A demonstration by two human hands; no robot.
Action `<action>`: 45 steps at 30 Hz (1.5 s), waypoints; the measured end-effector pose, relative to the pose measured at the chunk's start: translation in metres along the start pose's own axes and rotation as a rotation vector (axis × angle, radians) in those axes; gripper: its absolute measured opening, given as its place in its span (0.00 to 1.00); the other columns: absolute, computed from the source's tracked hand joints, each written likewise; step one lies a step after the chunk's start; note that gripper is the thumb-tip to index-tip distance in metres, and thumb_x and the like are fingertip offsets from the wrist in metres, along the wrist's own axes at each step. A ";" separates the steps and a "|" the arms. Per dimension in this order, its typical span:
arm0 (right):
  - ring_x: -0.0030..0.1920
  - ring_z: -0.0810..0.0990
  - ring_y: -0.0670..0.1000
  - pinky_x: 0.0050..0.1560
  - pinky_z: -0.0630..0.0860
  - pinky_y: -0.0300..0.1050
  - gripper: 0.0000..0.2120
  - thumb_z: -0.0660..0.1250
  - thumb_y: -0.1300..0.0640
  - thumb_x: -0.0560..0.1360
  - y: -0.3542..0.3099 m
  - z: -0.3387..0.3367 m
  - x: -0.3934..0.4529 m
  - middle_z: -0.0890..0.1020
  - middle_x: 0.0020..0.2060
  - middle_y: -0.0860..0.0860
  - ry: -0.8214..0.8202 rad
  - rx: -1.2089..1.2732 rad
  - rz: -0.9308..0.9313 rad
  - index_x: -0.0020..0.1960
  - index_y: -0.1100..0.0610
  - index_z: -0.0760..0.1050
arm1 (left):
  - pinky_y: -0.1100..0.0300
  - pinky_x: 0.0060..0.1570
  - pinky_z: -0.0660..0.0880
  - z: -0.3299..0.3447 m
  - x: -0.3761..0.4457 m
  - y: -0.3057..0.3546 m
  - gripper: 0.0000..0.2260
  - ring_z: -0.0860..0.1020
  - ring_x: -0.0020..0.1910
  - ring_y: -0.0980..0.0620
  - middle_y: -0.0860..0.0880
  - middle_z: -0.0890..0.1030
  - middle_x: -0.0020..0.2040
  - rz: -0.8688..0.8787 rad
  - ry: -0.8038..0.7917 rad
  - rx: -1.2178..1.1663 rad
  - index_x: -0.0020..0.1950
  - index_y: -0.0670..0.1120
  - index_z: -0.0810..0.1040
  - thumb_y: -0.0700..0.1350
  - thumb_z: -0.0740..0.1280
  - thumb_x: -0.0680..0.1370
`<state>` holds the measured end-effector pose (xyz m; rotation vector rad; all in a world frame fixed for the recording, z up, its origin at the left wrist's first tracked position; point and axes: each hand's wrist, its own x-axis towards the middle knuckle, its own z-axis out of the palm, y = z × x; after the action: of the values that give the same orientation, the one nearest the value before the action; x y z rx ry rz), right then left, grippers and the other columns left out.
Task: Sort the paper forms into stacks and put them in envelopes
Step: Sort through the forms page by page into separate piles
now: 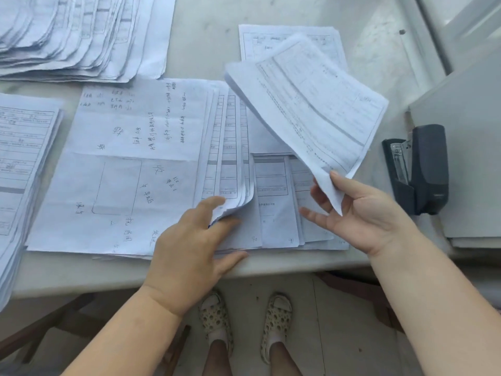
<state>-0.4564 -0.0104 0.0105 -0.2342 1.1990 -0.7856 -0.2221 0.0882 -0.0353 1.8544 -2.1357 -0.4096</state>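
Note:
My right hand pinches the near corner of a few printed forms and holds them lifted and tilted above the table. My left hand rests on the fanned pile of forms in front of me, its fingers curling up the lower corners of several sheets. A large sheet with handwritten notes and a drawn rectangle lies on the left part of that pile. More overlapping forms lie flat between my two hands. No envelope is in view.
A spread stack of forms lies at the back left, another stack at the left edge, and a small pile at the back. A dark stapler stands right, beside grey folders. The table edge is near me.

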 end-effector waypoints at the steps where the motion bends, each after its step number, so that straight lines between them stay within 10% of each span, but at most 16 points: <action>1: 0.36 0.82 0.48 0.56 0.76 0.62 0.06 0.62 0.59 0.79 0.002 -0.003 -0.002 0.83 0.36 0.49 0.004 0.002 0.005 0.49 0.54 0.79 | 0.59 0.34 0.75 0.000 0.001 -0.001 0.20 0.77 0.49 0.51 0.52 0.77 0.59 0.002 -0.004 0.007 0.50 0.53 0.82 0.64 0.62 0.68; 18: 0.38 0.84 0.50 0.58 0.75 0.63 0.08 0.62 0.60 0.79 0.005 -0.012 -0.001 0.84 0.38 0.49 -0.054 0.003 0.021 0.56 0.55 0.76 | 0.69 0.35 0.67 -0.006 0.001 -0.010 0.11 0.70 0.37 0.64 0.56 0.79 0.42 -0.159 0.064 -0.308 0.49 0.58 0.78 0.59 0.59 0.75; 27: 0.36 0.83 0.49 0.51 0.77 0.57 0.07 0.61 0.59 0.78 0.005 -0.006 0.002 0.84 0.36 0.49 -0.125 -0.005 0.051 0.52 0.54 0.77 | 0.60 0.28 0.71 0.004 0.001 -0.001 0.26 0.73 0.44 0.54 0.48 0.71 0.63 -0.039 0.255 -0.289 0.70 0.58 0.63 0.40 0.61 0.75; 35: 0.40 0.84 0.50 0.47 0.80 0.58 0.07 0.63 0.60 0.77 -0.008 0.031 0.018 0.83 0.36 0.51 -0.252 0.019 0.067 0.45 0.55 0.79 | 0.59 0.39 0.74 0.007 0.003 0.010 0.34 0.77 0.50 0.51 0.49 0.76 0.62 -0.022 0.098 -0.093 0.71 0.48 0.66 0.63 0.64 0.70; 45: 0.38 0.83 0.50 0.41 0.80 0.53 0.14 0.60 0.57 0.81 -0.028 0.043 0.061 0.83 0.43 0.52 -0.116 -0.033 -0.015 0.66 0.56 0.72 | 0.50 0.45 0.78 0.024 0.006 0.012 0.25 0.76 0.48 0.41 0.42 0.79 0.59 -0.127 0.211 -0.052 0.60 0.40 0.79 0.34 0.60 0.64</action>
<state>-0.4213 -0.0806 -0.0034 -0.3116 1.1026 -0.7558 -0.2430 0.0849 -0.0527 1.9177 -1.8609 -0.2793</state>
